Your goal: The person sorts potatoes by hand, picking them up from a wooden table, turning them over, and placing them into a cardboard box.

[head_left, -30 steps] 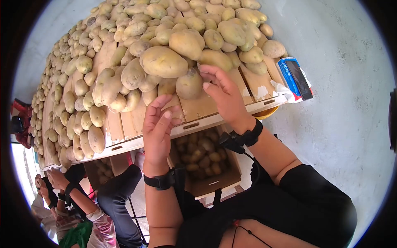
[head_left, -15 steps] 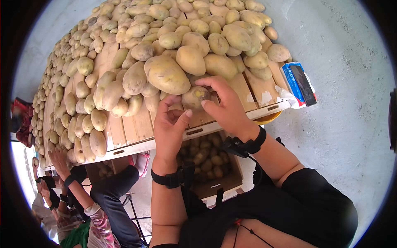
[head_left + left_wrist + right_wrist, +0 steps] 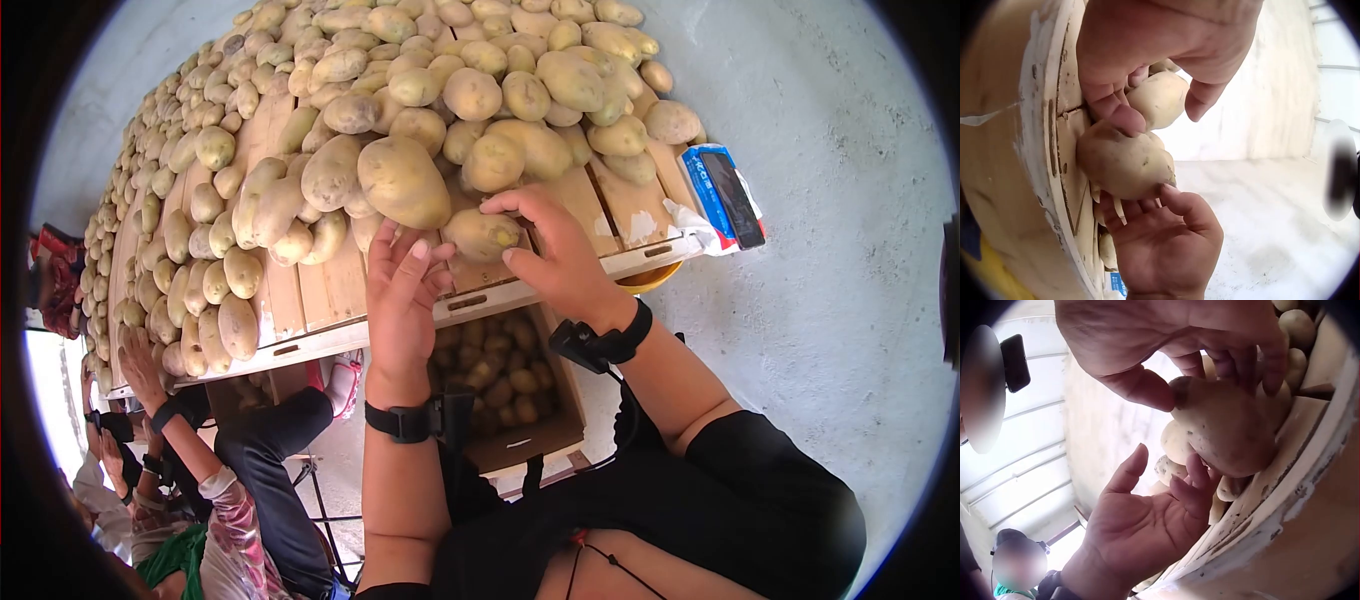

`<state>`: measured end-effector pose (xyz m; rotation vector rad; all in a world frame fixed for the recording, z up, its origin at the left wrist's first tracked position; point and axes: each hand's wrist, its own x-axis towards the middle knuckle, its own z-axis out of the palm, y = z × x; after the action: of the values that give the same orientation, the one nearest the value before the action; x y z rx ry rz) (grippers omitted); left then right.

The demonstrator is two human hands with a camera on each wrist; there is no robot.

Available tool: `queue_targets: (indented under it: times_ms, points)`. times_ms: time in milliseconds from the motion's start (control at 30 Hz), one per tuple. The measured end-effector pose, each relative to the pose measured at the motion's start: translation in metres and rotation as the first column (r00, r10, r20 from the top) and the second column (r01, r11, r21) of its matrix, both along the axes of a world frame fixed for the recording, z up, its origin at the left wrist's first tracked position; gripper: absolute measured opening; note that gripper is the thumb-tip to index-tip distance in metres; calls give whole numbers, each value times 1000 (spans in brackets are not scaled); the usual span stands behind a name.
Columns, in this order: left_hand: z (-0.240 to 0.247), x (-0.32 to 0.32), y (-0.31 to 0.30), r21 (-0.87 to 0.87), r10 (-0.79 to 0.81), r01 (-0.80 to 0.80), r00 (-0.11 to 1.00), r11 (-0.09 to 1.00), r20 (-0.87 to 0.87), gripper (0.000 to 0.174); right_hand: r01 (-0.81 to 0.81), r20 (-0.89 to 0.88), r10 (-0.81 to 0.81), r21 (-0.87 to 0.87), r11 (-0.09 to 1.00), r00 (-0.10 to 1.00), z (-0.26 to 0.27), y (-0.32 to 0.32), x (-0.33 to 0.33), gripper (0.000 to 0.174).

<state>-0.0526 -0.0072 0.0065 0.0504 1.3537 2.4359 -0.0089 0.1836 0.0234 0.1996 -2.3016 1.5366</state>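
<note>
A potato is held just above the board's near edge. My right hand pinches its right end; in the right wrist view the thumb of that hand lies by a dark spot on the potato, fingers round the far side. On the other end, fingertips of my left hand touch the skin, palm turned up and thumb apart; the left wrist view shows this hand above the potato. A large potato lies just beyond the left fingers.
Many potatoes cover the slatted wooden board. Below its edge stands a box of potatoes. A phone lies on a blue packet at the right corner. At lower left, another person's hand reaches to the board.
The right hand has taken hold of the potato and drawn it slightly toward the near edge. The potato has turned, its end with the yellow mark now facing right. The left hand has moved in beside it.
</note>
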Motion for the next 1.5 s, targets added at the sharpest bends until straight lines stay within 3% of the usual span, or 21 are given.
queue_targets:
  times_ms: [233,333,467,633,733,767,867,967,1067,1167,1267,1500]
  points:
    - [6,0,1,-91,87,-88,996,992,-16,57,61,97,-66,52,997,993,1,15,-1,19]
    - [3,2,5,-228,116,-116,993,967,-11,60,146,132,-156,83,986,979,-6,16,-1,14]
    - [4,4,7,-431,84,-135,987,892,-135,62,177,157,-200,149,973,967,-7,17,2,14]
    - [8,8,12,-543,99,-269,942,795,-320,72,255,-34,-256,277,926,966,-15,2,7,13]
    - [-13,27,23,-598,49,-662,688,453,-724,82,364,-194,-317,302,881,928,-22,-7,2,12]
    - [-11,34,31,-652,19,-611,736,450,-677,88,414,-262,-343,300,859,902,-23,-7,-1,12]
    - [-18,26,24,-617,32,-617,719,488,-694,89,368,-132,-346,219,904,929,-21,-9,-3,11]
    - [-16,19,16,-622,20,-611,721,490,-693,89,357,-124,-339,189,915,933,-19,-10,-4,11]
    - [-12,21,11,-597,-32,-619,680,511,-733,81,344,-124,-327,155,926,937,-26,-6,-4,11]
    - [-4,27,9,-686,-230,-630,653,363,-721,66,333,-120,-317,169,927,941,-25,-5,-4,12]
    - [-2,26,9,-686,-328,-623,603,375,-727,49,323,-159,-299,164,932,941,-24,-6,-7,12]
    - [-6,22,5,-673,-342,-659,581,334,-739,36,105,-231,-50,233,967,972,-17,8,-9,15]
